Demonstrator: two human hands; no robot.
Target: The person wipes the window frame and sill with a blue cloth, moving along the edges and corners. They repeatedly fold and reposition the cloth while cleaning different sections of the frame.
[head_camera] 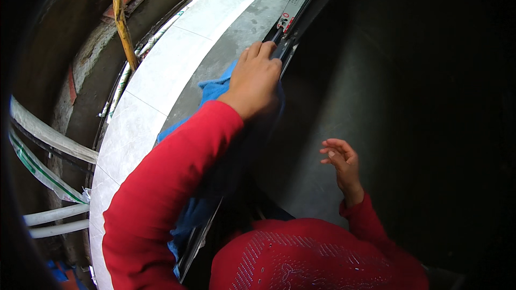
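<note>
My left hand (258, 78) lies over a black metal rail (287, 50), its fingers bent and their tips hidden. Under the palm and wrist is a blue cloth (217, 84), which also shows beside the sleeve and lower down along the rail. Whether the fingers grip the cloth or the rail cannot be made out. Just beyond the fingertips, a pale strip with printed writing (300, 0) runs along the frame. My right hand (344, 163) hangs in the air over the dark floor, fingers apart and holding nothing.
A pale tiled ledge (145, 100) curves along the left, with a grey band (217, 56) beside the rail. Beyond its outer edge stand a wooden pole (121, 20) and several pale pipes (56, 213). The grey floor (322, 185) at right is mostly in deep shadow.
</note>
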